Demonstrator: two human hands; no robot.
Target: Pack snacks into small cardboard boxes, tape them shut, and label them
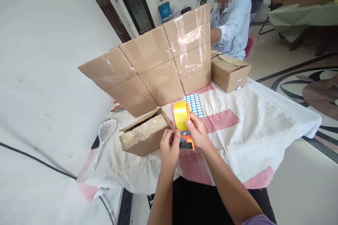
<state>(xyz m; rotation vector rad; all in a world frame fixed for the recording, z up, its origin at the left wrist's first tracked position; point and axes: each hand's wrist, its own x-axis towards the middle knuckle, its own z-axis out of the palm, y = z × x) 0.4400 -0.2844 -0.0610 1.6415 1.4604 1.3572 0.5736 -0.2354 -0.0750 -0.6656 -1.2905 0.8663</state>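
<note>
Holding the tape dispenser (185, 132) above the bench (237, 140), we are closing our right hand (198, 134) around its orange handle, while our left hand (169, 146) is pinching at its front end. The yellow tape roll (181, 115) is standing just above both hands. A small carton (144, 134) is lying just left; stacked cartons (158, 66) are standing behind. The blue label sheet (194, 104) is showing no readable writing.
</note>
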